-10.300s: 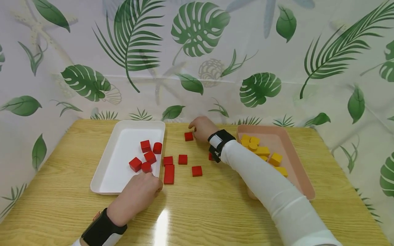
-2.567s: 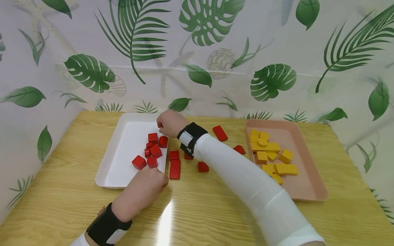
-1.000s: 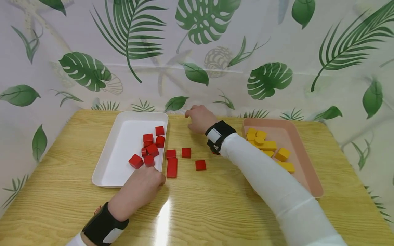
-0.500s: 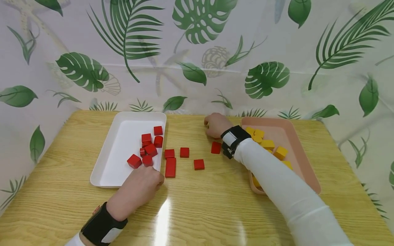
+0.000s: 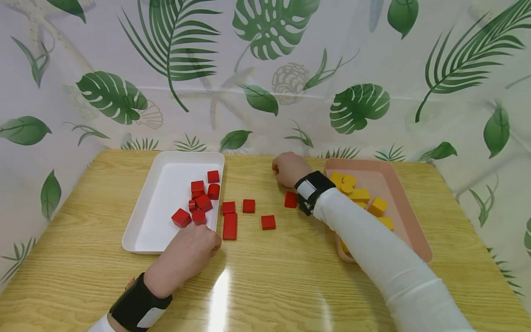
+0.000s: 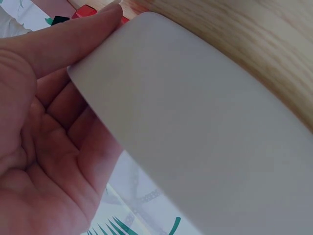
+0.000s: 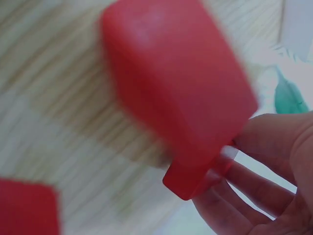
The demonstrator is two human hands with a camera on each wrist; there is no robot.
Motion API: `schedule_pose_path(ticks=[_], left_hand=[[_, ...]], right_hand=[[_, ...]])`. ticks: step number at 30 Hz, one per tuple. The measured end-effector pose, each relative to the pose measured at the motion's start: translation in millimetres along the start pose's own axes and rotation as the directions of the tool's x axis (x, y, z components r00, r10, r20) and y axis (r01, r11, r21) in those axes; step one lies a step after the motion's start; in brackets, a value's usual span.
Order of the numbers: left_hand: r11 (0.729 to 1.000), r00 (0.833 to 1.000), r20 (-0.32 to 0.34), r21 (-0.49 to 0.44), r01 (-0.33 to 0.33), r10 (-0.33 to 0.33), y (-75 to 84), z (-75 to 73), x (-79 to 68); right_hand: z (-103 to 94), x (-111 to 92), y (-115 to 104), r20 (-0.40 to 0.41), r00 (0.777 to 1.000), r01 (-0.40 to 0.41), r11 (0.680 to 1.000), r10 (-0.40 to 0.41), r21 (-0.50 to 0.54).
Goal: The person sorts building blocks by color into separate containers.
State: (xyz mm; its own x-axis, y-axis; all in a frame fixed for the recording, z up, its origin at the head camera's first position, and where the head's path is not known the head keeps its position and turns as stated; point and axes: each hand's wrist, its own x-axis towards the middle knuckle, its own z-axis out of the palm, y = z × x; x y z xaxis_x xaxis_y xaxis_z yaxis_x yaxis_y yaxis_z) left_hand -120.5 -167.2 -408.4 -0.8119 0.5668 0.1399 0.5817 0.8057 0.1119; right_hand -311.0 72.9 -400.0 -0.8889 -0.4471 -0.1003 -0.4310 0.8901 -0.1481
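Note:
My left hand [image 5: 192, 246] grips the front right corner of a white tray [image 5: 143, 216]. In the left wrist view the thumb lies along the rim of the white tray [image 6: 161, 98], with the fingers curled beneath. Several red blocks [image 5: 203, 202] lie inside, along the tray's right side. My right hand [image 5: 290, 168] is low over the table's back, left of the pink tray [image 5: 398, 198]. In the right wrist view its thumb and fingers pinch a red block [image 7: 188, 178], partly hidden by a nearer red block [image 7: 176, 73]. The head view hides the pinched block behind the hand.
Loose red blocks lie between the trays: a long red block [image 5: 230, 226] beside the white tray, a small red block [image 5: 268, 222] in the middle and another red block [image 5: 291, 199] by my right wrist. Yellow blocks [image 5: 360, 195] fill the pink tray's left part. A leaf-print cloth [image 5: 265, 124] hangs behind.
Red blocks have been added to the white tray, one in its back right area. My right hand has moved from that tray rightward and now pinches another red block. My left hand stays put.

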Motion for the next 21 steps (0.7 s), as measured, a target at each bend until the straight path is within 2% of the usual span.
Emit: schedule_pose_path(ticks=[5,10,17,21], left_hand=[[1.0,1.0,-0.02,0.007,-0.01,0.011,-0.9,0.1,-0.5],[0.999,0.999,-0.028,0.028,-0.019,0.02,-0.8,0.0,0.5],[0.997,0.999,-0.024,0.079,-0.027,0.029,3.4,2.1,3.1],[0.994,0.998,-0.043,0.104,-0.038,0.042,8.1,5.7,5.4]], right_hand=[[-4.2,9.0,-28.8,0.011,0.999,0.053,0.999,-0.053,-0.012],[-8.6,18.3,-66.3,0.0,0.99,0.138,0.99,-0.138,-0.026],[-12.6,17.9,-123.1,-0.043,0.954,0.297,0.955,-0.298,-0.028],[-13.2,13.6,-151.0,-0.032,0.942,0.334,0.942,-0.334,0.009]])
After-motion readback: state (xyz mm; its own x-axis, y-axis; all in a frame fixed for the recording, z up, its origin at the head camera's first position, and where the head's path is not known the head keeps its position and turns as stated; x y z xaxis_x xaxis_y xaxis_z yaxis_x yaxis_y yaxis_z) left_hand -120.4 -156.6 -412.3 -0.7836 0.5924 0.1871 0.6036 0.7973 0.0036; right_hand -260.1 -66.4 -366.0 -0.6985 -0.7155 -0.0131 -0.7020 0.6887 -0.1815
